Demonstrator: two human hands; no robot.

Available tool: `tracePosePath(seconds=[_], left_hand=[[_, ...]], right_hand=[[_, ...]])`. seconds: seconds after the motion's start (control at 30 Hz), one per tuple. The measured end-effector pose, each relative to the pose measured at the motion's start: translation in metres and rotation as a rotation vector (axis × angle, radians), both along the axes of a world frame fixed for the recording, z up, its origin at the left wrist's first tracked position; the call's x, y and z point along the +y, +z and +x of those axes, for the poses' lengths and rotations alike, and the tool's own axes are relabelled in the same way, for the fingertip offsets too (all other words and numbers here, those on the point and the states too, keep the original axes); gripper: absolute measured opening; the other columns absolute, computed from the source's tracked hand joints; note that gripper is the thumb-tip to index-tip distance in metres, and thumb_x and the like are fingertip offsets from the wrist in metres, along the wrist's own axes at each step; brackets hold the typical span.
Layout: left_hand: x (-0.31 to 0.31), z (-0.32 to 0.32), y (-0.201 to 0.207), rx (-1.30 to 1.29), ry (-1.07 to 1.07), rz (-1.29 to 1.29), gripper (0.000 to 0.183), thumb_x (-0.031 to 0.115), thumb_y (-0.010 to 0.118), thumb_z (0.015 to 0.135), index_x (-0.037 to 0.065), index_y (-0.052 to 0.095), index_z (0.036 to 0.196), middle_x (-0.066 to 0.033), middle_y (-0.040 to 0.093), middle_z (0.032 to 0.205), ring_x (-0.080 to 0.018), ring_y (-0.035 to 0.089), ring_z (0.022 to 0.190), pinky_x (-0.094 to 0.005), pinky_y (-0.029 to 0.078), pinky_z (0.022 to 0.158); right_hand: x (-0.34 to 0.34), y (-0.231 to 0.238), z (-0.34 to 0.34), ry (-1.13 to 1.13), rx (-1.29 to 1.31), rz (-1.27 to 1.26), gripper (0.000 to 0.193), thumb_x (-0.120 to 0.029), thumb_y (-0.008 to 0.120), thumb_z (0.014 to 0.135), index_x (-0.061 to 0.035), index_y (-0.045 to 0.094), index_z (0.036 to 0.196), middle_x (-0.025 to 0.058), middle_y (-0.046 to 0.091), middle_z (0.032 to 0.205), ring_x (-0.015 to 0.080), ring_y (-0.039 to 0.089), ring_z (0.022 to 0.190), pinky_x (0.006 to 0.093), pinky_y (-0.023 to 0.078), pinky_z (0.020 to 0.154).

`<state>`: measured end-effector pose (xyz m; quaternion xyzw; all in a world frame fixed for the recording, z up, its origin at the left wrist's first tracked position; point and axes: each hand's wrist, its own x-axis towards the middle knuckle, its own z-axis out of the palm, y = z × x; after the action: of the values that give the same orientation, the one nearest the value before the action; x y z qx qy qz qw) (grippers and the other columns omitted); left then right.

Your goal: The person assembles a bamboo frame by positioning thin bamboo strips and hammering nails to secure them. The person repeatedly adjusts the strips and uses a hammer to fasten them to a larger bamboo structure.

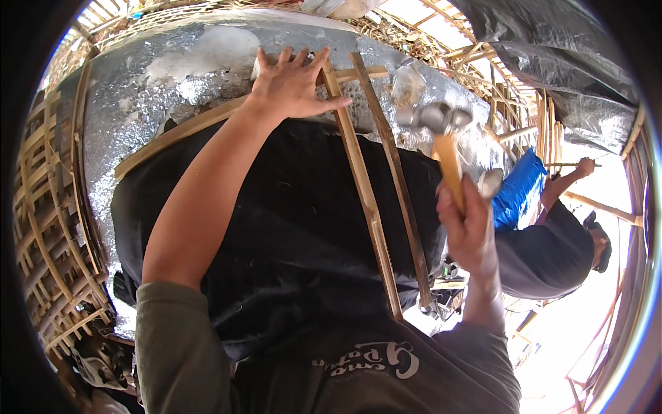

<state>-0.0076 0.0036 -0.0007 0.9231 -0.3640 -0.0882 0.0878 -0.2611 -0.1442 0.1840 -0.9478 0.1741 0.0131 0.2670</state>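
While left hand [293, 83] presses flat on bamboo slat [358, 172], right hand [467, 224] grips hammer [441, 138] just beside.

Open air lies between the hammer [441, 138] and the two bamboo slats [376, 186]; a co-worker [552, 248] crowds the right.

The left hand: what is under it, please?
The left hand lies flat on a bamboo slat and on the silver foil sheet. The black sheet starts just below. What the foil covers is hidden.

Woven bamboo lattice wall [48, 228]; silver tarp overhead [552, 62]; harsh daylight beyond
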Motion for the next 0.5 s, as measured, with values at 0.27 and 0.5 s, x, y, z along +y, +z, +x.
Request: tracePosePath(seconds=[0.27,0.5], left_hand=[[-0.005,0.003,-0.001,0.023,0.001,-0.008,0.113,0.093,0.041,0.073,0.02,0.024,0.157,-0.0135,0.039,0.153,-0.0361,0.032,0.144,-0.0727,0.019,0.113],[-0.003,0.002,-0.004,-0.014,0.014,-0.053,0.113,0.091,0.048,0.071,0.018,0.029,0.155,-0.0121,0.044,0.149,-0.0336,0.037,0.141,-0.0738,0.022,0.111]], right_hand=[[-0.042,-0.027,0.123,0.32,0.073,-0.178,0.023,-0.017,0.056,0.101,0.0,0.052,0.117,0.0194,0.058,0.066,0.034,0.061,0.058,0.0423,0.044,0.053],[-0.041,-0.046,0.16,0.328,0.009,-0.101,0.017,-0.022,0.051,0.104,-0.0053,0.051,0.108,0.0179,0.053,0.06,0.0332,0.055,0.051,0.0431,0.04,0.051]])
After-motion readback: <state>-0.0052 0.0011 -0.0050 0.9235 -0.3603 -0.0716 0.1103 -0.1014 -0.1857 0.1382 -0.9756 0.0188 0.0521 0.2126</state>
